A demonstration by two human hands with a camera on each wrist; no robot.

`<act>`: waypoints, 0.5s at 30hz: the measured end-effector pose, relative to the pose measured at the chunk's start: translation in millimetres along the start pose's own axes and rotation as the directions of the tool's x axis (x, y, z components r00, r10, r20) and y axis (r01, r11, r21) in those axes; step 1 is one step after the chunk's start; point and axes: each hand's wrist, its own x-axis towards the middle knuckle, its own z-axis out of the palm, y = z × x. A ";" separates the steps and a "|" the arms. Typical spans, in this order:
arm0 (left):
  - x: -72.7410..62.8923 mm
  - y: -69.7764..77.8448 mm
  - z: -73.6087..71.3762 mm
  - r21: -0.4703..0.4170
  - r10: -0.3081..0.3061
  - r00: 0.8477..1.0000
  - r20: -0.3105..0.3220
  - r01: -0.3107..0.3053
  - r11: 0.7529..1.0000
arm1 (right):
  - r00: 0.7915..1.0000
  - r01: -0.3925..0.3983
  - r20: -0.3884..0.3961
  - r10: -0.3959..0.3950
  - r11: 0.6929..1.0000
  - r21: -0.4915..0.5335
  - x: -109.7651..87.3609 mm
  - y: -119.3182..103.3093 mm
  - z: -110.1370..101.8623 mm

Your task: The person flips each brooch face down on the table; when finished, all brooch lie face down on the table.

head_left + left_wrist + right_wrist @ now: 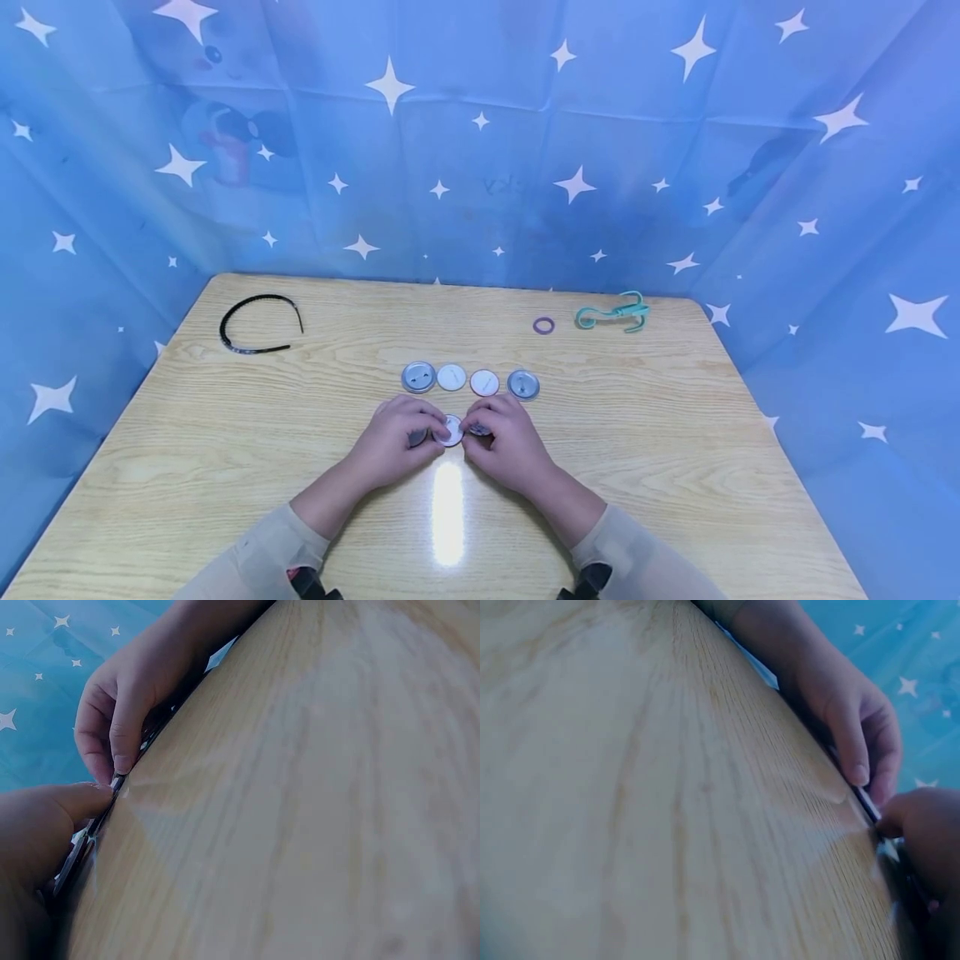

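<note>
A white-backed pin badge [450, 431] lies face down on the table between the two hands. My left hand [401, 440] grips its left edge with curled thumb and fingers, arching over a darker badge [417, 437]. From the other side my right hand [506, 437] holds the right edge between fingertips and thumb, partly covering another dark badge [480, 429]. In the left wrist view the right hand [139, 705] and the left thumb [86, 801] meet at the low row of badges. The right wrist view shows the left fingers [851, 742] close to the right hand [926, 825].
Just beyond the hands is a row of several pin badges, including a silver one [418, 377] and a white one [484, 382]. A black headband [243, 312] lies far left. A purple ring [543, 325] and teal scissors [615, 312] lie far right. A starry blue curtain [480, 167] hangs behind.
</note>
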 end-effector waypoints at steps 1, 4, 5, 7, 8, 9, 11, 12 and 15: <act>-0.1 0.1 0.0 -0.003 -0.003 1.000 0.003 0.003 1.000 | 1.000 -0.003 0.002 0.003 1.000 0.002 -0.5 0.4 -0.1; 0.3 0.0 0.3 -0.004 -0.010 1.000 0.008 0.010 1.000 | 1.000 -0.010 0.009 0.010 1.000 0.009 -1.7 2.0 0.0; 0.5 -0.3 0.3 -0.004 -0.012 1.000 0.009 0.012 1.000 | 1.000 -0.013 0.008 0.013 1.000 0.010 -1.8 2.6 0.0; 0.7 -0.7 0.5 -0.003 -0.015 1.000 0.009 0.015 1.000 | 1.000 -0.021 0.000 0.021 1.000 0.010 -2.1 3.8 -0.2; 0.8 -0.8 0.5 -0.003 -0.018 1.000 0.007 0.018 1.000 | 1.000 -0.030 -0.003 0.030 1.000 0.011 -2.2 4.3 -0.6; 0.8 -0.7 0.4 -0.004 -0.019 1.000 0.006 0.019 1.000 | 0.999 -0.038 -0.008 0.038 0.999 0.012 -2.4 4.8 -1.3; 0.8 -0.5 0.1 -0.010 -0.023 1.000 0.003 0.023 1.000 | 0.998 -0.058 -0.015 0.059 0.998 0.011 -2.9 5.7 -3.7; 0.8 -0.3 -0.1 -0.013 -0.025 1.000 0.001 0.025 1.000 | 0.998 -0.065 -0.020 0.065 0.998 0.014 -3.4 6.3 -5.2; 0.6 -0.3 -1.0 -0.024 -0.025 1.000 -0.005 0.025 0.999 | 0.996 -0.084 -0.030 0.084 0.996 0.018 -5.6 9.0 -11.1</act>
